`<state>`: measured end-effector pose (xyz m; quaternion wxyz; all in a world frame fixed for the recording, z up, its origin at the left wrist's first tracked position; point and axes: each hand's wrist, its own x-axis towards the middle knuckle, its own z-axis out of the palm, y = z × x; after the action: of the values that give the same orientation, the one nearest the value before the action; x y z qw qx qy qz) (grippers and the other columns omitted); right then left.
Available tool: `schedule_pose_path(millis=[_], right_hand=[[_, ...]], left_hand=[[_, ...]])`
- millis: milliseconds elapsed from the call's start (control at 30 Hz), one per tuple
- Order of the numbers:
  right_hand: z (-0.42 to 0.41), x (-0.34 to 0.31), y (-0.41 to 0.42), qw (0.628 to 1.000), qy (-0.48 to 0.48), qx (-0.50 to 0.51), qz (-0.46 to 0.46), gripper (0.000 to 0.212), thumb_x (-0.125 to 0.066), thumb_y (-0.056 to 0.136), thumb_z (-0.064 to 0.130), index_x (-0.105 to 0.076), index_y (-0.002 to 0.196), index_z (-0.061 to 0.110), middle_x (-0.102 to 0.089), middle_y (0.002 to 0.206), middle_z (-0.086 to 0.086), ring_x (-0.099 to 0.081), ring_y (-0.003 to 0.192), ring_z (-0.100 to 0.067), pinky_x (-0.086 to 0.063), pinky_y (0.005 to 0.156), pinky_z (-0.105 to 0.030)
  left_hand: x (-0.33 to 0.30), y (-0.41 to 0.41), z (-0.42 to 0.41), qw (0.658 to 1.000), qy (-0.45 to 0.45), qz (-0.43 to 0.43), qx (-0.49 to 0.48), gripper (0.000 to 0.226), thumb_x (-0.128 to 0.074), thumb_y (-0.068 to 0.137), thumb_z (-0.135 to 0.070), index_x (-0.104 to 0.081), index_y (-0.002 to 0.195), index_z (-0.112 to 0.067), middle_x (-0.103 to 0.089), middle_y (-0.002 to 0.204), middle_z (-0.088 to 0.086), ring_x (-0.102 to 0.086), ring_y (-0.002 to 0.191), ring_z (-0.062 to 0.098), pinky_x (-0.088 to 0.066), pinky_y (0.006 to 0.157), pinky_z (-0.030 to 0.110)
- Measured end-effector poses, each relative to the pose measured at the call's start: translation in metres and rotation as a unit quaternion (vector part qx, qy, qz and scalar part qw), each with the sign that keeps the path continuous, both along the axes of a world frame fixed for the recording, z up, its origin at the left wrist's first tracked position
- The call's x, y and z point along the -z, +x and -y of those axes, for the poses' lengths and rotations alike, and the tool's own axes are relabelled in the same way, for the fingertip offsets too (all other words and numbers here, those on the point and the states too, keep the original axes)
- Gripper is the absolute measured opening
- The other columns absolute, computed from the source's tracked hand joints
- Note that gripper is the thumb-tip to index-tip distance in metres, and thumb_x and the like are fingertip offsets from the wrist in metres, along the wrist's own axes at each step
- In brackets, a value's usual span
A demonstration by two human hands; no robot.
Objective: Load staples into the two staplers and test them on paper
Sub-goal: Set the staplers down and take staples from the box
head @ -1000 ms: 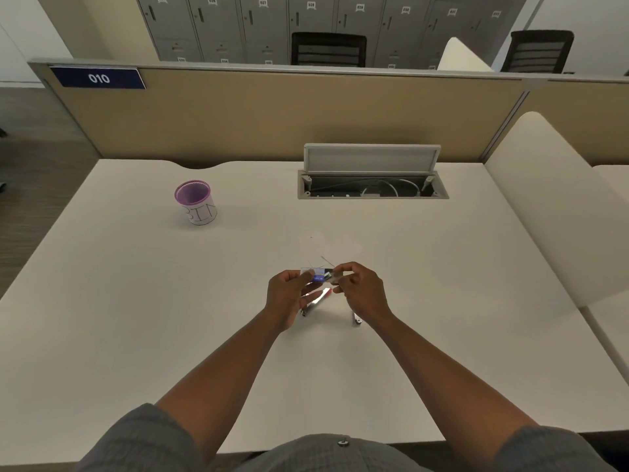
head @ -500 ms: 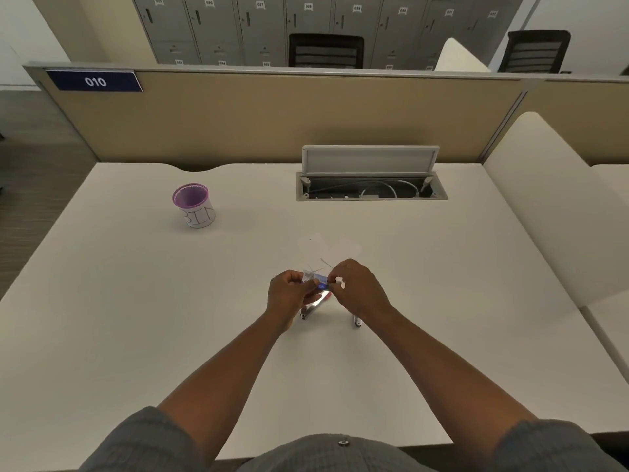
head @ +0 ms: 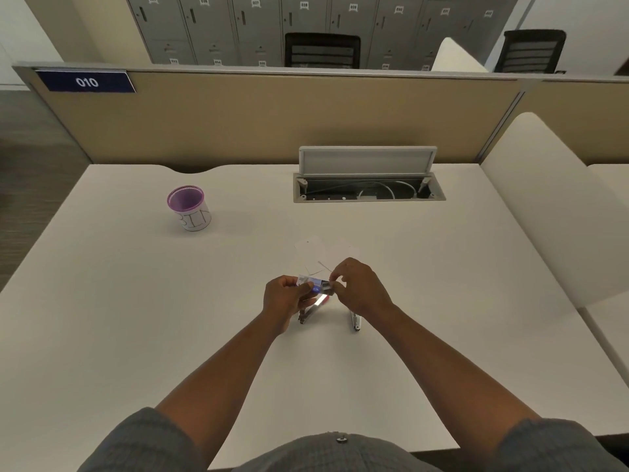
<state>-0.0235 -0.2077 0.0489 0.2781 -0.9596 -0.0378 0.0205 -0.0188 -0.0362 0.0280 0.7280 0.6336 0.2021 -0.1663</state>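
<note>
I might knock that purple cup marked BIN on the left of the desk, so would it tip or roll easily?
The purple cup looks small and thin-walled, so it is probably light and would slide or tip at a nudge. It stands upright on the smooth desk, which likely offers little grip. Its round wall suggests it would roll once on its side.

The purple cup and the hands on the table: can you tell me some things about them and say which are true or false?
1. The purple cup stands upright. True.
2. It has "BIN" written on it. True.
3. The left hand is inside the cup. False: it holds a small staple box with the right hand, well away from the cup.
4. The cable box lid is closed. False: it stands open.
</note>
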Motion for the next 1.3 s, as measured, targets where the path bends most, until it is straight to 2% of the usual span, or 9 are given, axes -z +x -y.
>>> schedule_pose_path(millis=[133,233,333,400,533,633,967,1200,1300], right_hand=[[-0.001,0.005,0.004,1.000,0.015,0.015,-0.010,0.008,-0.060,0.086,0.018,-0.067,0.090,0.019,-0.063,0.096,0.003,-0.060,0.085,-0.016,-0.049,0.078,-0.031],[-0.001,0.007,0.006,0.997,0.055,0.048,-0.028,0.009,-0.059,0.087,0.016,-0.067,0.088,0.017,-0.063,0.094,0.003,-0.059,0.082,-0.014,-0.043,0.072,-0.024],[-0.004,0.010,0.006,0.996,0.064,0.052,-0.040,0.011,-0.056,0.089,0.016,-0.066,0.087,0.016,-0.064,0.093,0.003,-0.058,0.081,-0.014,-0.042,0.071,-0.023],[-0.007,0.011,0.006,0.997,0.032,0.043,-0.047,0.013,-0.051,0.090,0.017,-0.064,0.089,0.016,-0.064,0.092,0.003,-0.058,0.082,-0.016,-0.046,0.073,-0.028],[-0.012,0.020,0.005,0.992,-0.129,-0.015,0.001,0.014,-0.046,0.092,0.019,-0.059,0.095,0.018,-0.063,0.094,0.002,-0.057,0.089,-0.023,-0.046,0.077,-0.038],[-0.011,0.025,0.004,0.986,-0.164,-0.030,0.029,0.016,-0.047,0.093,0.020,-0.061,0.100,0.017,-0.063,0.099,0.000,-0.057,0.091,-0.024,-0.047,0.076,-0.039],[-0.010,0.027,0.005,0.993,-0.105,-0.037,0.028,0.021,-0.050,0.095,0.025,-0.065,0.108,0.018,-0.062,0.108,0.000,-0.057,0.098,-0.022,-0.045,0.079,-0.037],[-0.010,0.023,0.005,0.994,-0.099,-0.039,0.027,0.013,-0.057,0.090,0.021,-0.068,0.095,0.018,-0.062,0.102,0.001,-0.058,0.093,-0.023,-0.044,0.073,-0.036],[-0.011,0.020,0.006,0.994,-0.098,-0.052,0.005,0.012,-0.056,0.089,0.021,-0.067,0.094,0.018,-0.060,0.105,0.002,-0.057,0.095,-0.022,-0.046,0.076,-0.037]], left_hand=[[0.002,0.003,-0.002,0.999,-0.025,-0.030,-0.021,0.009,-0.070,0.083,0.005,-0.062,0.084,0.002,-0.070,0.084,0.024,-0.073,0.067,0.025,-0.062,0.066,0.034],[0.005,0.005,-0.004,0.998,-0.024,-0.043,-0.027,0.009,-0.070,0.083,0.005,-0.062,0.085,0.002,-0.070,0.085,0.024,-0.072,0.069,0.025,-0.062,0.066,0.032],[0.008,0.006,-0.006,0.997,-0.033,-0.057,-0.027,0.009,-0.070,0.084,0.005,-0.061,0.087,0.003,-0.070,0.089,0.026,-0.072,0.073,0.027,-0.062,0.068,0.034],[0.010,0.006,-0.006,0.997,-0.043,-0.063,-0.023,0.009,-0.069,0.084,0.004,-0.061,0.088,0.003,-0.070,0.090,0.026,-0.072,0.074,0.027,-0.062,0.072,0.037],[0.010,0.008,-0.005,0.996,-0.060,-0.066,-0.018,0.007,-0.068,0.085,0.004,-0.061,0.085,0.002,-0.071,0.084,0.023,-0.072,0.073,0.026,-0.062,0.073,0.038],[0.009,0.009,-0.006,0.996,-0.063,-0.068,-0.019,0.007,-0.067,0.086,0.004,-0.061,0.085,0.002,-0.071,0.084,0.023,-0.072,0.075,0.027,-0.062,0.069,0.035],[0.011,0.013,-0.009,0.996,-0.048,-0.066,-0.026,0.011,-0.070,0.084,0.003,-0.060,0.090,0.002,-0.070,0.086,0.024,-0.072,0.074,0.027,-0.062,0.065,0.033],[0.008,0.013,-0.009,0.997,-0.057,-0.049,-0.022,0.010,-0.071,0.082,0.005,-0.062,0.085,0.001,-0.071,0.087,0.026,-0.072,0.074,0.029,-0.062,0.069,0.033],[0.008,0.012,-0.010,0.998,-0.042,-0.040,-0.015,0.010,-0.072,0.083,0.003,-0.063,0.088,0.002,-0.071,0.088,0.025,-0.072,0.072,0.028,-0.062,0.066,0.032]])
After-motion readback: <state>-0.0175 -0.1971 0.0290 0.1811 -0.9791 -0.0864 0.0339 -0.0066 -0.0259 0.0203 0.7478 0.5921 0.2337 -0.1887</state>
